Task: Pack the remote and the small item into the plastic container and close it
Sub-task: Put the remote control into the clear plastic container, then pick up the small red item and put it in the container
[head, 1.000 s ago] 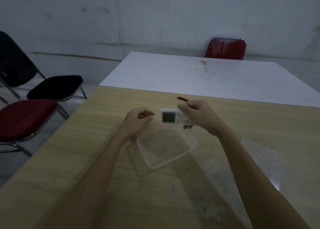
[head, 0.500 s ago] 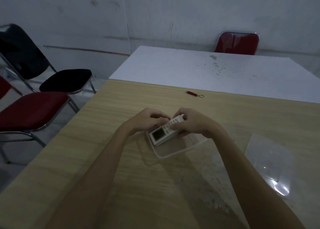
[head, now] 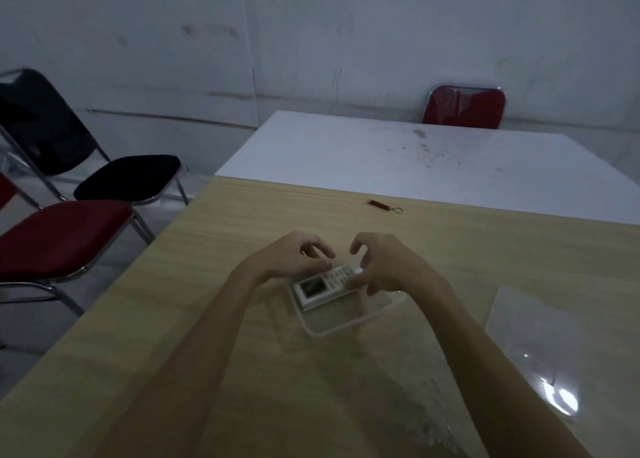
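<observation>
A white remote (head: 323, 285) with a small screen lies in the clear plastic container (head: 349, 324) on the wooden table. My left hand (head: 289, 258) hovers at its far left side with fingers curled and apart. Fingers spread, my right hand (head: 384, 267) has its fingertips over the remote's button end; whether they touch is unclear. A small red item with a key ring (head: 382, 205) lies farther back on the table, apart from both hands. The clear lid (head: 530, 336) lies flat to the right of the container.
The wooden table (head: 242, 235) butts against a white table (head: 398, 156) behind it. A red chair (head: 464, 107) stands at the white table's far side. A red chair (head: 59, 239) and a black chair (head: 124, 177) stand left of the wooden table.
My right hand carried the remote down into the container and loosened its hold. My left hand came beside it, then opened. The view has shifted nearer.
</observation>
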